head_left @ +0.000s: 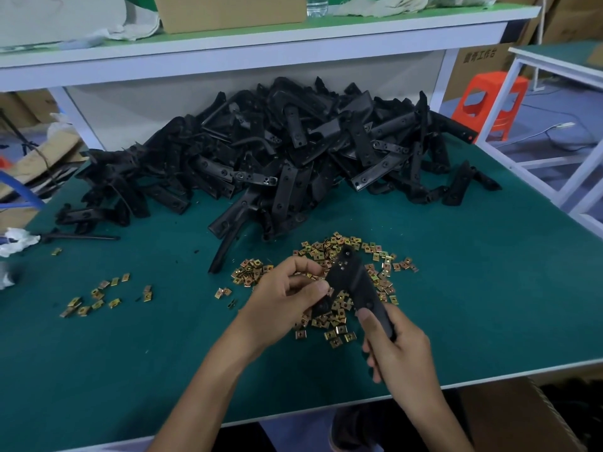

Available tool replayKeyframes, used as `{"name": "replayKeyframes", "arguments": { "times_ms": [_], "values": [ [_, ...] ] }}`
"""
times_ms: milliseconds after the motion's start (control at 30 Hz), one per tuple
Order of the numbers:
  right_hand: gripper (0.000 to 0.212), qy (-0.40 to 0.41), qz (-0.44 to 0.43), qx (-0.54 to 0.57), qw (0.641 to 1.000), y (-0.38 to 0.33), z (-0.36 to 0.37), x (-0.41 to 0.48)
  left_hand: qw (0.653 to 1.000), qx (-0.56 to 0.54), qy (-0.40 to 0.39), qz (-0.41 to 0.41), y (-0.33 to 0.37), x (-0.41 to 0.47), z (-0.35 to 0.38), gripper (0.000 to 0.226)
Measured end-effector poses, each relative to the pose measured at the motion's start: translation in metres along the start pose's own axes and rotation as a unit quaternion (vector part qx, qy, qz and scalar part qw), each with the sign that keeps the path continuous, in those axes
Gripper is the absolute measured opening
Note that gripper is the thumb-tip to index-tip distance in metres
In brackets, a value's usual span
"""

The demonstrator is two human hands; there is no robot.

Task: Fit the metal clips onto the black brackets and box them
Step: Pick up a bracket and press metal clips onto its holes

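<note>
My right hand (396,352) grips the near end of a black bracket (354,282), which points away from me above a heap of gold metal clips (339,316). My left hand (287,295) is curled against the bracket's left side, fingertips pinched together at its edge; whether a clip sits between them is hidden. A big pile of black brackets (287,151) fills the back of the green table (489,288). A smaller scatter of metal clips (98,296) lies to the left.
A cardboard box (518,415) stands below the table's near right edge. A white shelf (261,44) runs over the back of the table. A crumpled white cloth (14,241) lies at the left edge. An orange stool (489,102) stands at the right.
</note>
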State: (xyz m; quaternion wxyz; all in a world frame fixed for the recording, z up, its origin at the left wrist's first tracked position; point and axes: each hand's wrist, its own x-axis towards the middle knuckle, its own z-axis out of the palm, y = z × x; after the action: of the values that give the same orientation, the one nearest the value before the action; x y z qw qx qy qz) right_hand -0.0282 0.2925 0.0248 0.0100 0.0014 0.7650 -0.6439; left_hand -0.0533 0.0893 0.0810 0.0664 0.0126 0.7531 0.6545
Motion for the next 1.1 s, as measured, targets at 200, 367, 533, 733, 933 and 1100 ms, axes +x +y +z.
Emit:
{"name": "replayKeyframes", "arguments": {
  "times_ms": [200,367,533,733,933,1100],
  "values": [
    [0.032,0.029,0.01,0.04,0.999,0.001,-0.001,0.0,0.944,0.287,0.166,0.01,-0.023,0.034,-0.034,0.016],
    [0.034,0.023,0.007,0.02,1.0,0.002,0.002,0.002,0.885,0.433,0.142,0.092,-0.035,0.069,-0.036,0.02],
    [0.039,0.019,0.012,0.015,1.0,0.002,0.001,0.002,0.85,0.51,0.121,0.058,-0.043,0.097,-0.026,0.022],
    [0.038,0.017,0.015,0.009,1.0,0.002,0.001,0.002,0.885,0.449,0.127,0.0,-0.042,0.1,-0.035,0.007],
    [0.036,0.016,0.018,0.004,1.0,0.001,0.002,0.003,0.888,0.449,0.094,-0.031,-0.036,0.102,-0.036,0.02],
    [0.017,0.021,0.015,0.002,1.0,0.004,0.001,0.003,0.901,0.415,0.085,-0.088,-0.027,0.106,-0.034,0.009]
  ]
}}
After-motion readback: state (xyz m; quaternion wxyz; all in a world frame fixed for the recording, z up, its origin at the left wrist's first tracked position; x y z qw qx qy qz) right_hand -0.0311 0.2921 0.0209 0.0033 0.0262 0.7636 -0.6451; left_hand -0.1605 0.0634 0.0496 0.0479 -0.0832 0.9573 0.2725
